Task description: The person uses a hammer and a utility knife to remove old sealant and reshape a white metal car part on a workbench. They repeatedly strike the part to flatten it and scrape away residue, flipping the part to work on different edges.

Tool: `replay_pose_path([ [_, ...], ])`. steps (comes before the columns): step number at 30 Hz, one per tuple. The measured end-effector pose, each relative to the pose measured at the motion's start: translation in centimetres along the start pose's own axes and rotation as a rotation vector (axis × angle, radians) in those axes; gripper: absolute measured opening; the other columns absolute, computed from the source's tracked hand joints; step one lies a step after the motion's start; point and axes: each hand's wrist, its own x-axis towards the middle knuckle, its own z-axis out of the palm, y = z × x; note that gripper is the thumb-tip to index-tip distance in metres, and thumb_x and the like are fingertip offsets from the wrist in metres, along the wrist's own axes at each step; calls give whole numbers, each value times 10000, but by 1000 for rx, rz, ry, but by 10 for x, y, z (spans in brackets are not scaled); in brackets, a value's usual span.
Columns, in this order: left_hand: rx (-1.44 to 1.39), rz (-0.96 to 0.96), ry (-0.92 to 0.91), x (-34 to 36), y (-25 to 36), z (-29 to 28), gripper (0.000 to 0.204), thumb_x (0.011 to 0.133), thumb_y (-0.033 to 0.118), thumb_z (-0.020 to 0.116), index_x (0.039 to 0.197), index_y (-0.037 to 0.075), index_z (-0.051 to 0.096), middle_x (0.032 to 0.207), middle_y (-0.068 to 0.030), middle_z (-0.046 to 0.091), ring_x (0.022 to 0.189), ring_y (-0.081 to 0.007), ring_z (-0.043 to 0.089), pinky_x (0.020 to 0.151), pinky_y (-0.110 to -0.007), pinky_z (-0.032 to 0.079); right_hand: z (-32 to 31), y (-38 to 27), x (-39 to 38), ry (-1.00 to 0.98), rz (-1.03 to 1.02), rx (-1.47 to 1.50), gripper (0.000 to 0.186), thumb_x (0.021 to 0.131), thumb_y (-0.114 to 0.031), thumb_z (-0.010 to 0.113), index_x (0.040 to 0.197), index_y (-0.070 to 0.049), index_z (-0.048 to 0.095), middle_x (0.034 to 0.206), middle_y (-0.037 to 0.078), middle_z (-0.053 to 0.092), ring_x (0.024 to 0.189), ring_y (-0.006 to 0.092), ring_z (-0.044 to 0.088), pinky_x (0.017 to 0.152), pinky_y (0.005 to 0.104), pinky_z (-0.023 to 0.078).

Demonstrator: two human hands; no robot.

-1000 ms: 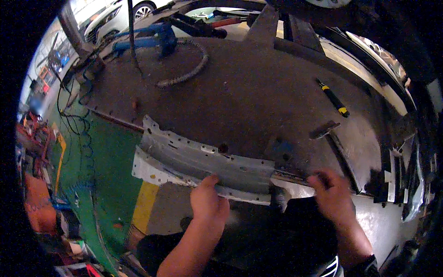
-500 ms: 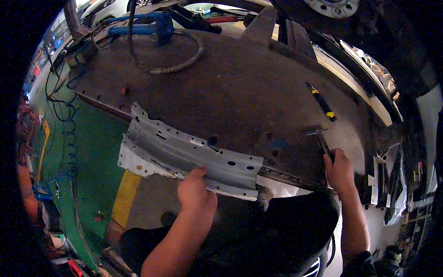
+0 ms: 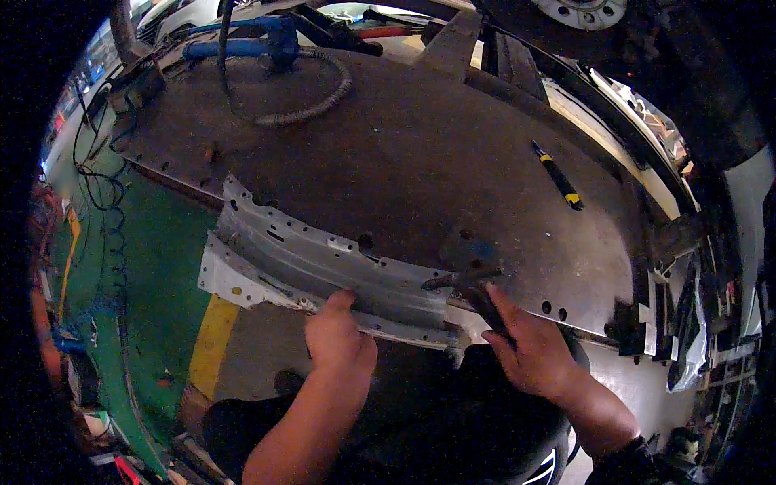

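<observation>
A long grey sheet-metal car panel (image 3: 315, 259), ribbed and pierced with holes, lies across the near edge of the dark table, its near side overhanging. My left hand (image 3: 338, 331) is closed on the panel's near edge, thumb on the upper face. My right hand (image 3: 537, 352) grips the handle of a hammer (image 3: 483, 305). The hammer's head is over the panel's right end; whether it touches the metal, I cannot tell. A black-and-yellow hand tool with a narrow tip, resembling a utility knife (image 3: 558, 178), lies apart on the table.
The dark worktable (image 3: 388, 162) spreads beyond the panel. Toward the back left are a blue cylindrical tool (image 3: 242, 47) and a ribbed hose (image 3: 343, 89). Coiled cable (image 3: 120, 218) hangs over the green floor (image 3: 158, 259) at left. Long dark parts line the right side.
My right hand has brought the hammer left and nearer, from over the table's right side to the panel's right end. My left hand stays on the panel; the view has shifted slightly.
</observation>
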Motion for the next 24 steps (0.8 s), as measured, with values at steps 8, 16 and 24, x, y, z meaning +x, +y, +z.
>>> replay_pose_path([
  [8, 13, 59, 70, 10, -6, -9, 420, 845, 4, 557, 1259, -38, 493, 1226, -140, 573, 1123, -314, 552, 985, -491, 432, -30, -18, -1, 17, 101, -248, 610, 890, -191, 638, 1409, -20, 369, 1121, 268, 608, 949, 440, 623, 788, 482, 497],
  [16, 23, 70, 67, -3, -1, 4, 406, 838, -4, 560, 1240, -30, 515, 1199, -147, 585, 1104, -324, 562, 990, -494, 428, -10, -5, 15, -132, 260, 68, 558, 916, -157, 600, 1407, -63, 351, 1040, 250, 647, 931, 464, 623, 813, 513, 493],
  [24, -4, 71, 6, 5, -5, 0, 358, 853, 0, 552, 1207, -47, 530, 1177, -153, 599, 1096, -319, 570, 993, -490, 429, -4, -7, 26, -132, 126, -15, 612, 947, -168, 544, 1488, -96, 268, 914, 245, 665, 847, 461, 640, 771, 491, 510],
])
